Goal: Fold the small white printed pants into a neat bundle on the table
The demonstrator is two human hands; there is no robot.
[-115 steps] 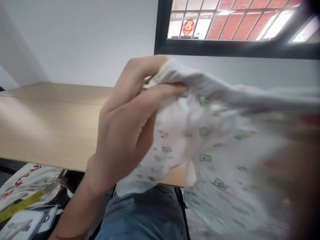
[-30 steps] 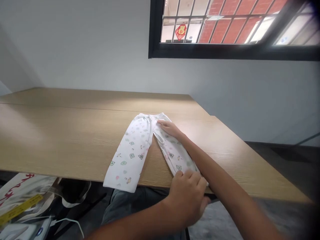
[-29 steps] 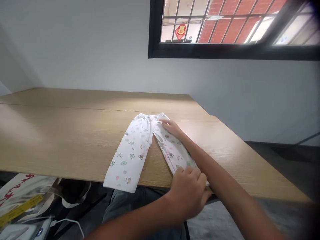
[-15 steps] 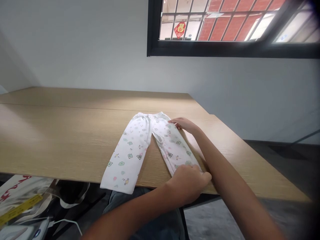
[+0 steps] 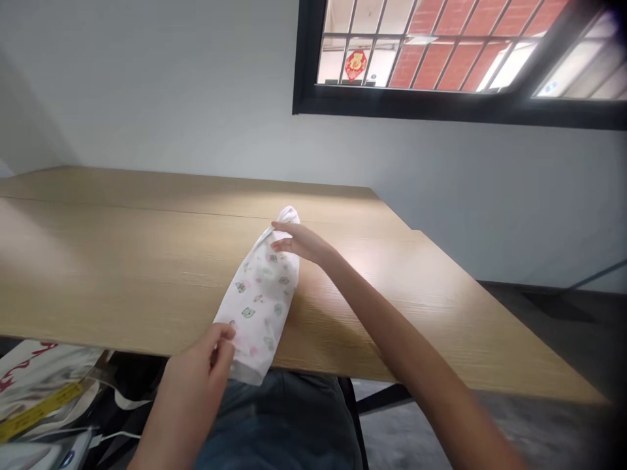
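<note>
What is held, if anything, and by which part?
White printed cloth trousers: left hand seemingly pinches them near the hem; right hand touches the waist end, grip unclear.

The table (image 5: pixel 137 261) offers room leftward; rightward — the right forearm (image 5: pixel 377 310) intervenes.

Beyond the right hand (image 5: pixel 304 244), a dark-framed window (image 5: pixel 441 62) is set into the pale wall (image 5: pixel 171 85). Left of the left hand (image 5: pixel 200 369), a yellow strip (image 5: pixel 42 411) is seen beside a white bag (image 5: pixel 46 362).
</note>
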